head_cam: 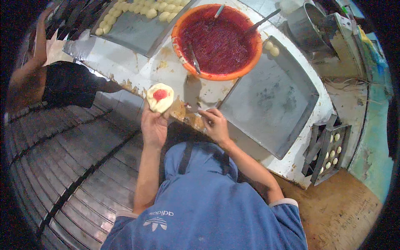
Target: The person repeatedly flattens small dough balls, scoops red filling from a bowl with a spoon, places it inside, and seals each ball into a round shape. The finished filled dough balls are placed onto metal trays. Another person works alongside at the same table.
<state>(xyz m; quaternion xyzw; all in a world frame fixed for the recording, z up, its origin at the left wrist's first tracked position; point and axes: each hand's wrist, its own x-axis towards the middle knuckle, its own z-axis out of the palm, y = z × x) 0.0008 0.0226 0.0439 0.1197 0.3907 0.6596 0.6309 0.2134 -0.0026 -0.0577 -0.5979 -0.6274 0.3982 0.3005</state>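
My left hand (155, 128) holds up a flattened round of pale dough (167, 104), which bears a dab of red filling (161, 94) at its middle. To the right, my right hand (216, 125) pinches a small metal utensil (193, 107), apparently a spoon, near the table's front edge; its bowl is blurred. Beyond both hands stands an orange basin (176, 47) full of dark red, shredded-looking filling (215, 43). A metal-bladed utensil (194, 59) rests against its near side, and two other handles stick out at the back.
A metal tray (131, 34) at the back left carries many dough balls (151, 13). Another tray (265, 97), on the right, has a few at its far corner. Stacked trays with dough pieces (331, 154) stand tilted beyond the white table (159, 67). Another person (68, 82) is at the left.
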